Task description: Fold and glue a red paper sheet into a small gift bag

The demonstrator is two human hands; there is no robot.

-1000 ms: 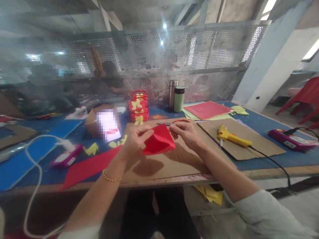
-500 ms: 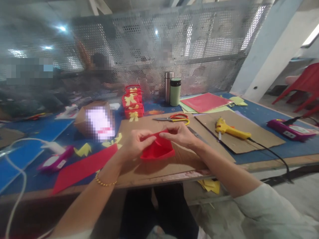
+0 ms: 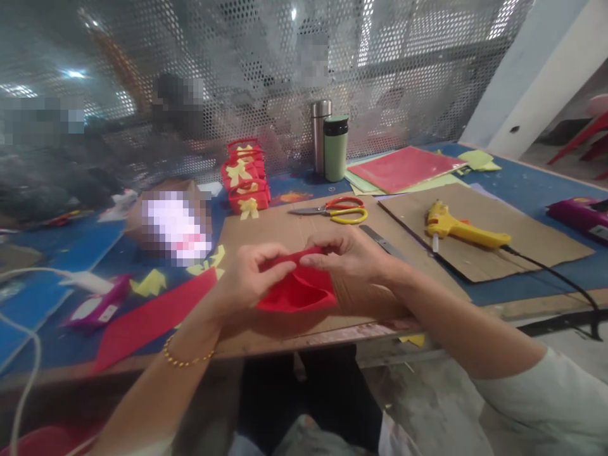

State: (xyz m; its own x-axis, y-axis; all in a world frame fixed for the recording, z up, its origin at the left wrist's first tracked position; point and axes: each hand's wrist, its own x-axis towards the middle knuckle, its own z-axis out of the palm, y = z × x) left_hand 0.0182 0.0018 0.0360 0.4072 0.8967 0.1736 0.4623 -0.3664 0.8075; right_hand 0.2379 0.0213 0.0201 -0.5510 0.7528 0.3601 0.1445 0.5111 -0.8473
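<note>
Both my hands hold a folded piece of red paper (image 3: 297,291) just above a brown cardboard sheet (image 3: 285,231) near the table's front edge. My left hand (image 3: 247,275) pinches its left upper edge, fingers closed. My right hand (image 3: 349,256) pinches the top edge from the right, fingers closed. The paper is bent into an open pocket shape facing me.
Red-and-yellow scissors (image 3: 339,211) lie behind my hands. A yellow glue gun (image 3: 458,229) rests on a second cardboard at right. A stack of small red boxes with yellow bows (image 3: 244,180), two flasks (image 3: 330,145), red paper sheets (image 3: 403,168), a long red strip (image 3: 152,316) and yellow scraps surround them. A mesh screen backs the table.
The red paper went from a flat raised sheet to a folded pocket held lower over the cardboard. My view has tilted down and moved closer.
</note>
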